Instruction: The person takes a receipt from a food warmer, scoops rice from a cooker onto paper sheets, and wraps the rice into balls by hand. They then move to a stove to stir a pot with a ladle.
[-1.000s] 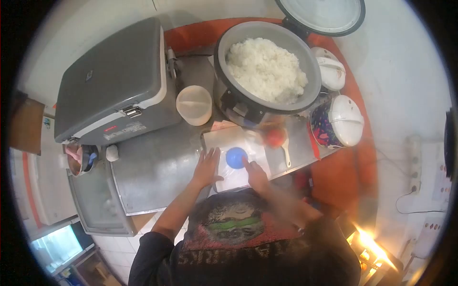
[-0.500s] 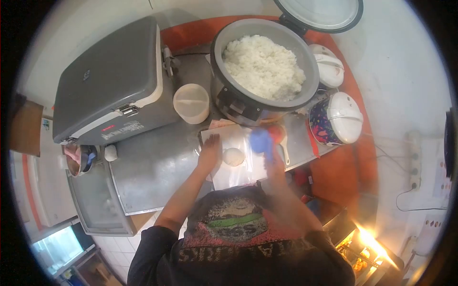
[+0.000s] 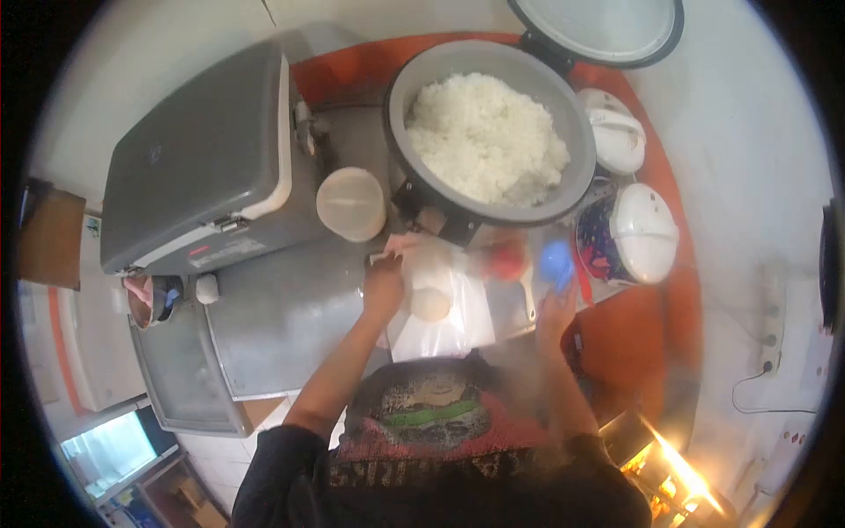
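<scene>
A round white mound of rice (image 3: pixel 430 304) sits on a white sheet of wrapping paper (image 3: pixel 466 330) at the counter's front edge. My left hand (image 3: pixel 384 286) is at the sheet's upper left edge, its fingers closed on the paper. Out to the right, my right hand (image 3: pixel 556 312) grips a small blue scoop (image 3: pixel 556 260); its inside does not show clearly. Between the scoop and the paper lie a blurred red bowl-like thing (image 3: pixel 505 259) and a cream rice paddle (image 3: pixel 528 295). Behind them stands a large open cooker (image 3: pixel 405 167) full of cooked rice (image 3: pixel 484 136).
A grey cooler box (image 3: pixel 198 150) and a translucent plastic tub (image 3: pixel 351 207) stand left of the cooker. Two white-lidded containers (image 3: pixel 644 233) are on its right. A bright flame (image 3: pixel 682 471) burns at lower right. Pinkish paper (image 3: pixel 405 243) lies behind the sheet.
My right hand has carried the blue scoop rightward, away from the paper and past the rice paddle. My left hand stays at the paper's left edge, its fingers now more curled.
</scene>
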Demonstrator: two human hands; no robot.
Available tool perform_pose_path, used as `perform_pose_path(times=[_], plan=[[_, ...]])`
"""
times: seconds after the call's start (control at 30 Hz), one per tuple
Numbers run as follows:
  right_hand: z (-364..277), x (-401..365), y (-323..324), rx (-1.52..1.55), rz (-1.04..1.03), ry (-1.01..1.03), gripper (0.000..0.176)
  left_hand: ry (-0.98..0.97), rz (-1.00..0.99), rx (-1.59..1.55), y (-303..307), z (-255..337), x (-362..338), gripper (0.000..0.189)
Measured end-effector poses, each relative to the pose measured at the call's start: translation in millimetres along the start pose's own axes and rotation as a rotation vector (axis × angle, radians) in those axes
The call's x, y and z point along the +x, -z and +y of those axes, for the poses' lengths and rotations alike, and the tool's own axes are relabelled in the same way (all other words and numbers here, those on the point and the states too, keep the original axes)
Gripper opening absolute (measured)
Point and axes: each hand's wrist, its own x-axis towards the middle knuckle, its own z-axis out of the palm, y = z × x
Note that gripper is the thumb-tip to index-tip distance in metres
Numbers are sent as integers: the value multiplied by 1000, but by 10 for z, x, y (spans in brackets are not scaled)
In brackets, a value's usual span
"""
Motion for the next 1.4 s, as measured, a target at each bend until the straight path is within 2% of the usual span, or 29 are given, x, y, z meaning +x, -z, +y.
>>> perform_pose_path(times=[0.03,0.1,0.2,0.27,0.33,0.4,0.43,0.5,0.6,0.7,0.8,0.9,1.0,1.1,1.2,1.3,1.4], plan=[[-415,-181,-135,117,-19,-81,69,-15,27,-4,-47,-69,-41,48],[-1067,-472,-268,39,-30,-10,67,-45,57,-42,-45,-116,-141,47],[-1612,-223,-366,89,-174,345,55,-40,108,-123,-6,-97,-172,46],[-2116,139,-504,-371,-272,790,62,-12,134,-190,125,-31,-160,46],[-2738,264,-792,-489,-473,788,56,25,155,-261,340,71,-71,46],[-2812,563,-1163,-742,-409,939,44,-24,275,-241,431,140,-16,43],[-2792,648,-1333,-899,-436,914,41,-46,336,-229,476,154,3,41],[-2770,715,-1625,-1210,-482,853,34,-32,333,-250,575,153,-6,41],[-2762,565,-1740,-1274,-658,797,30,21,308,-274,601,83,-81,41],[-2640,551,-1745,-1294,-840,825,26,46,328,-307,468,-65,-235,40],[-2654,685,-1694,-1202,-1004,844,27,57,318,-308,415,-142,-328,38],[-2868,776,-1616,-1134,-1132,502,31,73,314,-302,428,-166,-345,37],[-2834,856,-1550,-959,-1063,126,35,58,314,-312,386,-226,-361,38],[-2833,930,-1423,-796,-902,187,35,39,313,-297,380,-255,-365,38],[-2865,988,-1269,-559,-977,111,37,29,325,-259,362,-269,-378,36],[-2973,793,-1073,-453,-961,145,35,26,302,-267,336,-310,-418,34],[-3031,442,-823,-342,-1014,11,32,7,250,-282,366,-334,-449,34]])
